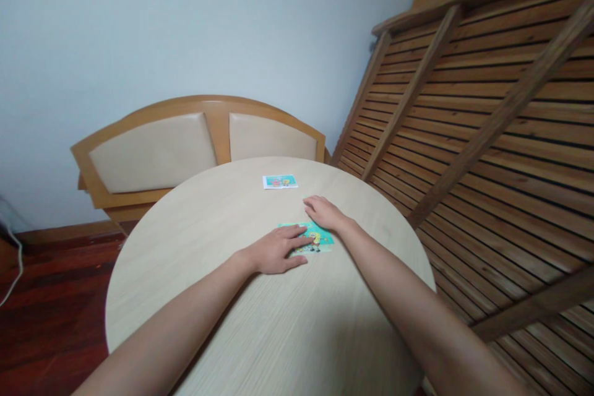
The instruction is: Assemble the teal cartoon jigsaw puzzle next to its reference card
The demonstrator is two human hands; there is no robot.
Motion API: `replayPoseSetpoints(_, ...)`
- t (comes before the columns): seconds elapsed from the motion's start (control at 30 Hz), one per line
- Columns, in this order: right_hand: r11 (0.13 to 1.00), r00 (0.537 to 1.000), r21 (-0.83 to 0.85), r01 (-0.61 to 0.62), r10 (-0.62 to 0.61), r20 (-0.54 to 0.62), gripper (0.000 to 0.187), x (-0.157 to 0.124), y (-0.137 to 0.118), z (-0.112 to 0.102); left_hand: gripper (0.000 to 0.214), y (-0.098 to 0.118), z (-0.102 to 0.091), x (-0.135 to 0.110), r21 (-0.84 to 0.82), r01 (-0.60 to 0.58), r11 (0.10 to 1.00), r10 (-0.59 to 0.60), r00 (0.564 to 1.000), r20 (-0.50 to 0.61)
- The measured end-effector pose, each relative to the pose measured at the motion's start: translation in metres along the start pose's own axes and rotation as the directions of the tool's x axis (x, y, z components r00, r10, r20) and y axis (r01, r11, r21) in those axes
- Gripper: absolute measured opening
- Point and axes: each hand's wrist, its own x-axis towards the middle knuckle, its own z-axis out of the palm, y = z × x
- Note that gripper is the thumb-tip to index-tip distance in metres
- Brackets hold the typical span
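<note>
A flat teal picture sheet [327, 239] with a yellow cartoon figure lies on the round table. Across its left part rests my left hand [278, 249], palm down with the fingers spread, hiding some of the print. My right hand [325, 213] is at the sheet's upper right edge, its fingers stretched out to the left; whether they press on the sheet I cannot tell. Farther back lies a small picture card or booklet [280, 182] with a white left edge and pink and yellow figures, apart from both hands.
The pale round wooden table [195, 247] fills the middle. Behind it stands a wooden headboard [218, 130] with cream panels against the wall. A slatted wooden frame [464, 136] leans at the right, close to the table's edge. A white cable [19, 266] hangs at far left.
</note>
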Motion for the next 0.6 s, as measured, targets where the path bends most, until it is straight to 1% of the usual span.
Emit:
replayPoseSetpoints(0.13, 0.998, 0.998, -0.027, -0.053, 0.054, 0.015, 0.042, 0.014, 0.003, 0.003, 0.047, -0.005, 0.003, 0.0, 0.022, -0.013, 1.0, 0.013, 1.0, -0.002)
replayPoseSetpoints(0.27, 0.992, 0.992, -0.048, -0.119, 0.121, 0.031, 0.04, 0.016, 0.006, 0.005, 0.042, -0.015, -0.005, -0.003, 0.04, 0.013, 0.999, -0.014, 1.0, 0.018)
replayPoseSetpoints(0.37, 0.989, 0.991, -0.053, -0.136, 0.137, 0.013, 0.036, 0.011, 0.01, 0.002, 0.041, -0.024, -0.011, -0.007, 0.056, 0.053, 0.997, -0.055, 0.998, 0.019)
replayPoseSetpoints(0.43, 0.988, 0.99, -0.054, -0.142, 0.141, -0.01, 0.032, 0.005, 0.012, 0.0, 0.041, -0.032, -0.013, -0.01, 0.062, 0.076, 0.995, -0.077, 0.997, 0.002)
replayPoseSetpoints(0.6, 0.984, 0.985, -0.062, -0.166, 0.161, -0.068, 0.023, -0.012, 0.013, -0.004, 0.038, -0.047, -0.013, -0.014, 0.083, 0.121, 0.989, -0.117, 0.992, -0.051)
